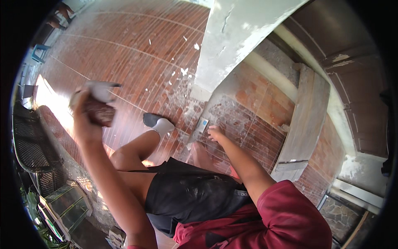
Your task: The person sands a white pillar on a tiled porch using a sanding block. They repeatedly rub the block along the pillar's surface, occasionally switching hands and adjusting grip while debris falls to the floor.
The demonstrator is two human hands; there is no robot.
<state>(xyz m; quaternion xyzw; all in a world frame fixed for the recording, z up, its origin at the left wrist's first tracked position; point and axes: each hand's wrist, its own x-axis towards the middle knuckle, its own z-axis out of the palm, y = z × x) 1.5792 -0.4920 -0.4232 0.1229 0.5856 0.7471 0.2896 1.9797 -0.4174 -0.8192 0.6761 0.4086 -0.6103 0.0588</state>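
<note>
My left hand (85, 120) is raised at the left, its fingers closed around a motion-blurred piece (99, 113). Reddish brown with faint pale marks below, the piece looks grey above, with a dark tip; its kind does not show clearly. My right hand (215, 133) reaches low beside the foot of the pale wall corner, fingers curled in. Right by those fingers is a flat silver scraper blade (202, 125) with a blue mark; the fingers hide any handle. My socked foot (162, 125) in a dark slipper rests on the tiles between the hands.
White flakes (184, 72) and dust lie on the red-brown tiled floor (124, 50). A peeling white wall corner (226, 37) juts in ahead. A grey wooden plank (304, 120) lies at the right. Black woven chair (35, 137) at left; blue stool (40, 53) and another person's legs (62, 16) far left.
</note>
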